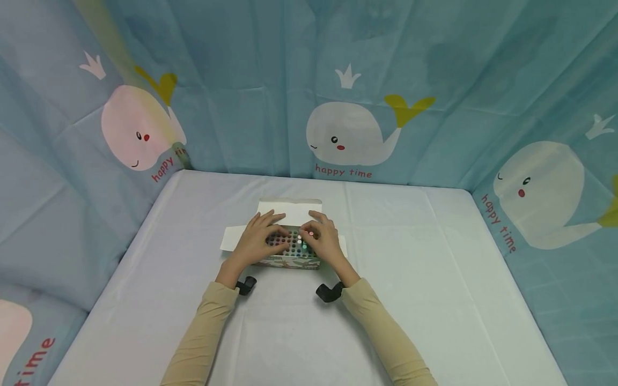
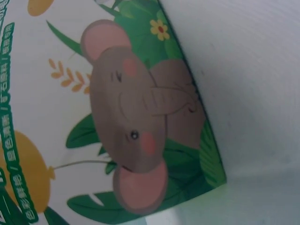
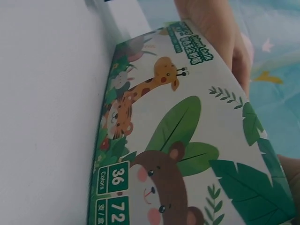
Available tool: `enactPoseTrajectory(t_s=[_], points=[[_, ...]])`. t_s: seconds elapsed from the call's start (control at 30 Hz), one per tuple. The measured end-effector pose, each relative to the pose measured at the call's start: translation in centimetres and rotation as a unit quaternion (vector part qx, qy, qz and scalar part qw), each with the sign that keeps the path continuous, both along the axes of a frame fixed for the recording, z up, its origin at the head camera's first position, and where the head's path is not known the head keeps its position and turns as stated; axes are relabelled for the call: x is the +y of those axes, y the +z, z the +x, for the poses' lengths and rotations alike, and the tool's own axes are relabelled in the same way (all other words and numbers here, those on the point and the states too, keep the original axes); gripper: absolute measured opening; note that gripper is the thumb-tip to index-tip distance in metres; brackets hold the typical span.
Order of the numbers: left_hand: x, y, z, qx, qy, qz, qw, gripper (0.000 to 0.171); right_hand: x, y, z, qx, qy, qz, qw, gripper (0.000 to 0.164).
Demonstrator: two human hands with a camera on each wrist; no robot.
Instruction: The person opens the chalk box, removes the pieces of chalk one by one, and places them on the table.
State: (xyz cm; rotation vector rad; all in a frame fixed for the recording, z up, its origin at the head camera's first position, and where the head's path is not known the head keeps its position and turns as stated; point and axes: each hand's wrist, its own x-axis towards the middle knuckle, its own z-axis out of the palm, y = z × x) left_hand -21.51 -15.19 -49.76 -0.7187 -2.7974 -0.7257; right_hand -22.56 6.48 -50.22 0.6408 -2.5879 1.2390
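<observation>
An open cardboard box of coloured chalk point(image 1: 289, 262) stands on the table, packed with upright rows of chalk sticks point(image 1: 293, 240). My left hand point(image 1: 253, 241) reaches over its left side, thumb and index finger apart above the sticks. At the right side my right hand point(image 1: 324, 241) pinches at a chalk stick, its fingertips partly hiding the piece. Pale and green sticks point(image 1: 304, 247) rise above the others beside those fingers. The left wrist view shows the printed elephant point(image 2: 131, 112); in the right wrist view the left hand point(image 3: 215, 28) is behind the box's far end.
The box's lid flap point(image 1: 289, 209) is folded back, and a side flap point(image 1: 232, 237) spreads to the left. A white cloth covers the table point(image 1: 415, 300). Blue curtains with whale prints point(image 1: 270, 123) surround it. Black wrist devices point(image 1: 330, 292) sit beneath the wrists.
</observation>
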Motion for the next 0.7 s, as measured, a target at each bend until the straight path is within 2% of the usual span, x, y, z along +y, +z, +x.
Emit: enactPoseTrajectory(t_s=[0.27, 0.7], points=[[0.03, 0.07, 0.03, -0.002, -0.001, -0.009, 1.0, 0.03, 0.1, 0.15, 0.18, 0.0, 0.011, -0.017, 1.0, 0.015], [0.13, 0.02, 0.03, -0.003, 0.003, -0.013, 0.9999, 0.028, 0.06, 0.46, 0.13, -0.061, 0.022, -0.102, 0.993, 0.019]])
